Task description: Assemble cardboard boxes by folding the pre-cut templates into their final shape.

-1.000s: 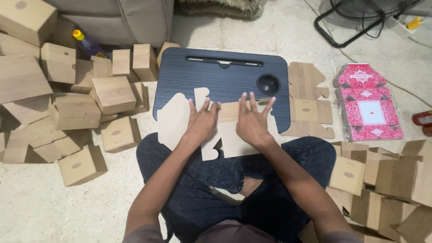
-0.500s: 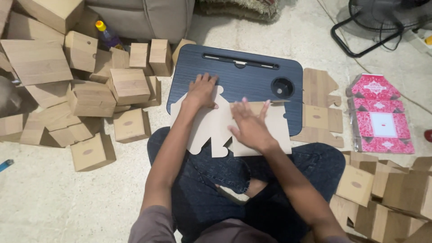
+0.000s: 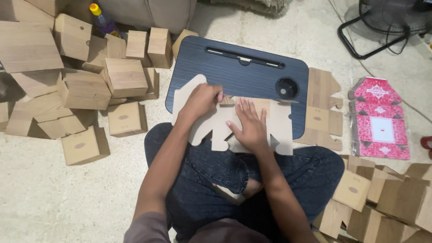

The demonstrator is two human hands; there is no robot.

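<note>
on dark ribbed lap tray (image 3: 243,74), flat die-cut cardboard blank (image 3: 204,123), left hand (image 3: 201,100) grip pinching a flap, right hand (image 3: 249,126) pressing flat

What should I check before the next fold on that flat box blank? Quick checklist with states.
1. Cardboard blank lies flat across the lap desk: ok, though its near edge overhangs toward the lap.
2. Left hand grips the blank's upper flap: ok.
3. Right hand presses flat on the middle panel, fingers spread: ok.
4. Crease line under the hands visible: cannot tell, the hands cover it.
5. Desk surface beyond the blank free of loose pieces: ok.
6. Spare flat blanks in view right of the desk: ok.
</note>
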